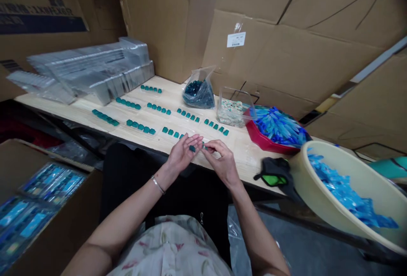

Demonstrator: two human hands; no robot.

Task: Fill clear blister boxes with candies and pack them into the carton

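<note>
teal small piece (192,149) pinched in fingertips of left hand (182,154), over near edge of wooden table (246,159), right hand (221,162) pinched closed just beside, its content unclear, rows of teal pieces (140,126) lie behind

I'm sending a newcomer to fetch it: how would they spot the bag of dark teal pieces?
Find the wooden bench against the cardboard boxes. At its back edge, past the rows of teal pieces, stands a clear plastic bag. Unlike the clear tub of pale pieces and red tray of blue ones to its right, it is soft and filled dark teal.
</note>
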